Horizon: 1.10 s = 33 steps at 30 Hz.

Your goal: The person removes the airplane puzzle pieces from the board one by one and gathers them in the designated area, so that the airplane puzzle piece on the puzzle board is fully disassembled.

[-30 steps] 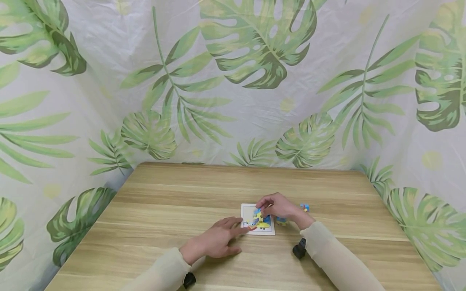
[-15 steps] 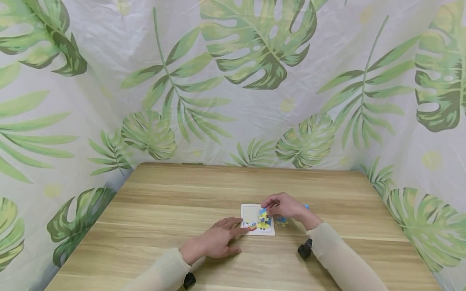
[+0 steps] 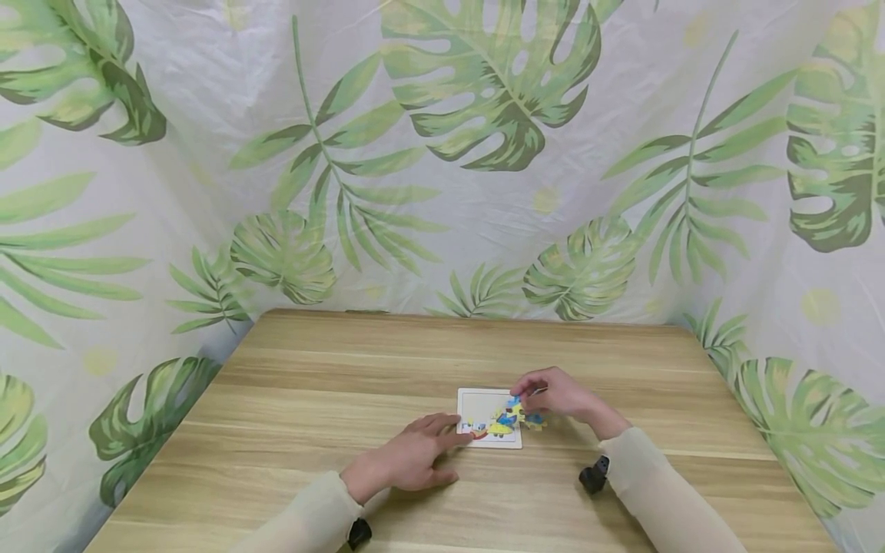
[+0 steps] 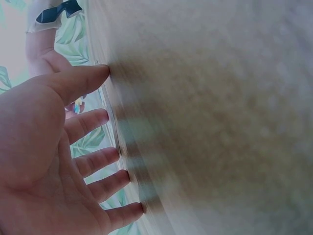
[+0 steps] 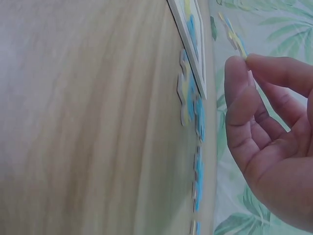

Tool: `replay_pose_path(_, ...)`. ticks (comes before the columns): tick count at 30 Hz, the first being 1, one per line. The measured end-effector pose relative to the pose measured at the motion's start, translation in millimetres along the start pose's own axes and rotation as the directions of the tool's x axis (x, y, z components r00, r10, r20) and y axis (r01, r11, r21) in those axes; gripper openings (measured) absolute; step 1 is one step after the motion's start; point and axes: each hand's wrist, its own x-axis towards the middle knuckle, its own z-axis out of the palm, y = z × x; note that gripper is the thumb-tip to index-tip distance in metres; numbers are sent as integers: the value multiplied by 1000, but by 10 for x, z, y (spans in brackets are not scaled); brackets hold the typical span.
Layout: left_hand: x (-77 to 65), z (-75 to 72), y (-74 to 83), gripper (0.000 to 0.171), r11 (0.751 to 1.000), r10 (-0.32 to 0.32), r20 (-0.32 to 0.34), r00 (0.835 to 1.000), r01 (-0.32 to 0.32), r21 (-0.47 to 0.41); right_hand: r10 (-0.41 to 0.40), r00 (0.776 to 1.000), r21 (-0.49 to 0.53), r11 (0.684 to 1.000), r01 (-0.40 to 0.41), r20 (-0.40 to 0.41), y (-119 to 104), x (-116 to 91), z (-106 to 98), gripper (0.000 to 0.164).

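Observation:
A square white puzzle tray (image 3: 477, 393) lies on the wooden table, with a few coloured pieces (image 3: 499, 428) along its lower part. My left hand (image 3: 422, 452) rests at the tray's left edge, fingers spread and straight; the left wrist view shows its fingertips (image 4: 101, 116) touching down. Between thumb and index finger, my right hand (image 3: 556, 393) pinches a blue and yellow puzzle piece (image 5: 234, 35). That piece is raised above the tray's right edge. Another puzzle piece (image 3: 535, 421) lies on the table just right of the tray, partly behind the right hand in the head view.
More loose puzzle pieces (image 5: 198, 178) lie in a row on the table (image 3: 332, 369) beside the tray in the right wrist view. A leaf-patterned cloth (image 3: 442, 200) hangs behind the table and at both sides. Black wrist devices (image 3: 593, 475) sit under the sleeves.
My right hand has moved to the right with the pinched puzzle piece, from over the tray's middle to its right edge. My left hand has stayed in place.

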Motion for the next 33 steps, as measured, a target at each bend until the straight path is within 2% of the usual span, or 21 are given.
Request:
replay_pose_path(23,1,8,2,61,1000,-7,5,1000,7,0,27,1000,-59,998,-28,-5,133,-188,-234,22)
replay_pose_path(33,-1,7,-1,62,1000,-5,10,1000,5,6,45,999,-37,998,-44,16,220,-230,-322,25)
